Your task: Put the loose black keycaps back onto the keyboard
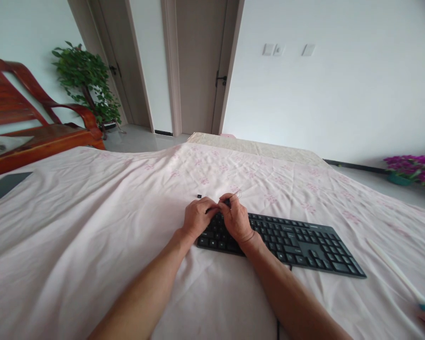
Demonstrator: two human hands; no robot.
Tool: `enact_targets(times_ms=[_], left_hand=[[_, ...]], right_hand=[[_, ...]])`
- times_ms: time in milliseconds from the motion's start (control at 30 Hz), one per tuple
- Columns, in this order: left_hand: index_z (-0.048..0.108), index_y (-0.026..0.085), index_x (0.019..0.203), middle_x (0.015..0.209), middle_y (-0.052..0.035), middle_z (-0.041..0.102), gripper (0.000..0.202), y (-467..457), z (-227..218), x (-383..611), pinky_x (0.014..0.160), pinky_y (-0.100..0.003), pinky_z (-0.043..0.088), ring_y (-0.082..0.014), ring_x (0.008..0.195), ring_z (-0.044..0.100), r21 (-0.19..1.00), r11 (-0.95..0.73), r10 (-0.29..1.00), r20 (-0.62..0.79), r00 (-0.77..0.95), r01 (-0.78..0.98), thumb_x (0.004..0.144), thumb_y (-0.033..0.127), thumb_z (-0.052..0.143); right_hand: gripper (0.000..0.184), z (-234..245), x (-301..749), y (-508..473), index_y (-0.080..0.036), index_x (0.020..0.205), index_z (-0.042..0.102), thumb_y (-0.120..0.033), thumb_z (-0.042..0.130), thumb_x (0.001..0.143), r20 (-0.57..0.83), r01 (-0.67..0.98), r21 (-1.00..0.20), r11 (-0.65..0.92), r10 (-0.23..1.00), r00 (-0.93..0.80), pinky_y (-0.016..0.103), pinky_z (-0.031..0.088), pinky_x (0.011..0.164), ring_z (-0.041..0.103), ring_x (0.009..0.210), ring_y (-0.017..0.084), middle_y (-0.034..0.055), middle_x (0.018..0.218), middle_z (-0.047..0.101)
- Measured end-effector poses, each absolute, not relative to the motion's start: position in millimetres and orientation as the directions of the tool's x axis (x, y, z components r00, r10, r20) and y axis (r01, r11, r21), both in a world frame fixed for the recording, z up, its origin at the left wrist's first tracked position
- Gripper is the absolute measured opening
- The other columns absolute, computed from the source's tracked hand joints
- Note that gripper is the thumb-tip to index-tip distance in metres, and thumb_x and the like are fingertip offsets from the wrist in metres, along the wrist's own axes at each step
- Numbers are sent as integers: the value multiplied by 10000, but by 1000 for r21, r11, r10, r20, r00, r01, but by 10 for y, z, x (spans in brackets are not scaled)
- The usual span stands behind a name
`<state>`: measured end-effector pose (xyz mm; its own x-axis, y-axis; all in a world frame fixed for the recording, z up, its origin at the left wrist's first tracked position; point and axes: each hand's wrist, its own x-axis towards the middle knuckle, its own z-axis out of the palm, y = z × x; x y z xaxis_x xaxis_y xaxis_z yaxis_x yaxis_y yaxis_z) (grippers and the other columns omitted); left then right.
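A black keyboard [304,243] lies at a slant on the pale cloth, with both hands over its left end. The fingers of my left hand [197,217] are pinched together at its upper left keys, meeting my right fingertips. What they hold, if anything, is hidden. My right hand [236,221] is closed on a thin wire tool [238,192] that looks like a wire keycap puller. A small dark piece [228,203] shows between its fingers, too small to name surely. One loose black keycap [199,196] rests on the cloth just beyond my left hand.
To the right lies a long white-handled object [393,267] with bristles, like a brush. A dark flat panel [7,186] is at the left edge. The keyboard's cable [278,328] runs toward me under my right arm. Wrinkled floral cloth [127,198] covers the surface.
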<state>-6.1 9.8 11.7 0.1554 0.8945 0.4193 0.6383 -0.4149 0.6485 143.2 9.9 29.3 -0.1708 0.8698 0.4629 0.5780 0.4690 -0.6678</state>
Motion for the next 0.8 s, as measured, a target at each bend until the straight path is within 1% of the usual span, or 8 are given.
enact_targets(times_ms=[167, 300, 400, 467, 533, 633, 733, 800], left_hand=[[690, 261, 913, 881, 9, 702, 144, 149, 84, -67, 759, -262, 471, -157, 804, 636, 764, -396, 913, 389, 127, 509, 798, 261, 604], [686, 254, 939, 842, 15, 707, 193, 201, 28, -86, 747, -264, 494, -153, 776, 650, 837, -375, 926, 357, 121, 398, 756, 220, 635], [671, 259, 998, 840, 18, 701, 279, 215, 8, -93, 769, -268, 501, -145, 780, 652, 855, -375, 927, 354, 125, 357, 733, 176, 640], [666, 253, 1021, 847, 13, 701, 300, 215, 8, -98, 783, -270, 505, -142, 786, 653, 873, -363, 932, 345, 114, 325, 734, 174, 635], [660, 243, 1041, 870, 1, 704, 292, 216, 12, -108, 794, -274, 506, -144, 795, 655, 897, -340, 940, 327, 93, 282, 754, 209, 623], [645, 214, 1063, 885, -23, 706, 289, 222, 19, -133, 780, -278, 511, -157, 810, 659, 938, -293, 955, 296, 13, 185, 788, 287, 595], [640, 187, 1048, 861, -37, 704, 306, 230, 27, -162, 724, -274, 520, -159, 760, 663, 958, -260, 955, 273, -113, 117, 805, 361, 574], [646, 180, 1026, 867, -42, 703, 315, 234, 33, -182, 707, -272, 522, -152, 724, 661, 955, -270, 940, 289, -182, 120, 812, 395, 561]], right_hand=[[150, 316, 1451, 109, -213, 975, 487, -330, 429, 901, 440, 495, -748, 441, 889, -127, 282, 458, 729, 606, 751, 160, 22, 843, 637], [174, 296, 1444, 127, -215, 1000, 490, -340, 406, 913, 425, 450, -781, 432, 897, -123, 279, 454, 717, 589, 725, 152, 13, 817, 633], [179, 311, 1446, 105, -212, 997, 487, -331, 377, 923, 467, 398, -799, 452, 882, -64, 280, 451, 733, 583, 728, 145, 18, 840, 638], [191, 354, 1460, 86, -209, 999, 488, -318, 346, 932, 505, 396, -792, 464, 863, 0, 281, 444, 753, 580, 744, 143, 21, 841, 637], [213, 429, 1484, 78, -209, 994, 506, -300, 323, 935, 515, 462, -767, 446, 857, 27, 281, 432, 765, 577, 742, 146, 13, 792, 627], [236, 571, 1527, 97, -214, 980, 549, -272, 326, 926, 478, 618, -679, 396, 878, -38, 278, 415, 753, 576, 749, 157, 5, 729, 607], [253, 669, 1565, 130, -231, 977, 589, -247, 343, 923, 450, 715, -548, 435, 873, -187, 273, 404, 743, 580, 837, 168, 25, 844, 629], [252, 672, 1580, 142, -253, 965, 627, -252, 379, 921, 417, 741, -473, 477, 862, -288, 269, 399, 739, 578, 881, 171, 33, 925, 633]])
